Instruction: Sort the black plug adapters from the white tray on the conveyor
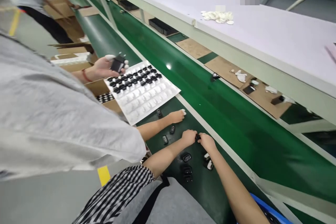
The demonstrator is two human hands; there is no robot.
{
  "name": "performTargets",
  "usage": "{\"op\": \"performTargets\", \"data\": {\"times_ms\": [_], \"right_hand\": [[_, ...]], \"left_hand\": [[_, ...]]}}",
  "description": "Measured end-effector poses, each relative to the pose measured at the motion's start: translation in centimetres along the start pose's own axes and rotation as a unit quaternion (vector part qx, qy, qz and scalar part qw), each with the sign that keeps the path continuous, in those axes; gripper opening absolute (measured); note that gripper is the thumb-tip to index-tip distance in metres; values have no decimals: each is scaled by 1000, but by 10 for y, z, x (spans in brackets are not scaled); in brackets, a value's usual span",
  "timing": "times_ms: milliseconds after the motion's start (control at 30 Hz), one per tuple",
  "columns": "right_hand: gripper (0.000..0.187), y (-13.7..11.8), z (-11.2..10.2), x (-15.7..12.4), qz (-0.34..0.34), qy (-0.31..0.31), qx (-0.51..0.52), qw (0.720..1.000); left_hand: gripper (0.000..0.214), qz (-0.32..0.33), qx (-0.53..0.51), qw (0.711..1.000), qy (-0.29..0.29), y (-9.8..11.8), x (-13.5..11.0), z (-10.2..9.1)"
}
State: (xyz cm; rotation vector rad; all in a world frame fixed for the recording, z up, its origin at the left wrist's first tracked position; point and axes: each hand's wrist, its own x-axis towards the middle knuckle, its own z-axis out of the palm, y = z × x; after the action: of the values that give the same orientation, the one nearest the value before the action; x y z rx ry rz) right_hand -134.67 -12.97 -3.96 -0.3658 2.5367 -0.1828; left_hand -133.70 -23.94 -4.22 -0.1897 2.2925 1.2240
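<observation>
Past the black adapter pieces on the green desk, my left hand and right hand pinch a small black part between them; I'd best hold it steady and square, clear of the co-worker's hand beyond.

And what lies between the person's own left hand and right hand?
A small black part, partly hidden, sits between the left hand and the right hand, as the head view shows.
</observation>
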Motion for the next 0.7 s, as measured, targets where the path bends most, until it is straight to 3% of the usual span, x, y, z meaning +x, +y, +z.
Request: {"op": "performTargets", "data": {"times_ms": [100,233,300,367,433,467,533,567,633,700], "right_hand": [[18,-5,1,0,-13,-1,-11,1000],[23,-22,4,0,-25,18,11,999],[38,-30,1,-4,-8,37,17,999],[49,-36,-4,-15,11,85,46,995],[41,-42,-10,-34,3,166,159,973],[37,-46,-11,-46,-17,213,237,948],[35,-55,-10,-71,-83,302,349,883],[35,-60,-8,-83,-120,335,356,864],[34,-67,-1,-102,-177,384,302,854],[32,-66,10,-115,-192,389,251,865]], "left_hand": [[16,-3,-121,992,34,2,-19,-15],[26,7,-298,954,40,-1,-51,-39],[29,15,-436,900,27,-2,-64,-48],[24,22,-592,806,-3,0,-75,-55],[21,32,-689,724,-27,7,-84,-58],[20,39,-703,709,-29,12,-88,-58],[15,29,-715,698,-16,23,-94,-55],[10,5,-717,697,-9,29,-97,-52],[9,-59,-715,697,3,37,-103,-43],[24,-105,-694,712,0,40,-108,-30]]}}
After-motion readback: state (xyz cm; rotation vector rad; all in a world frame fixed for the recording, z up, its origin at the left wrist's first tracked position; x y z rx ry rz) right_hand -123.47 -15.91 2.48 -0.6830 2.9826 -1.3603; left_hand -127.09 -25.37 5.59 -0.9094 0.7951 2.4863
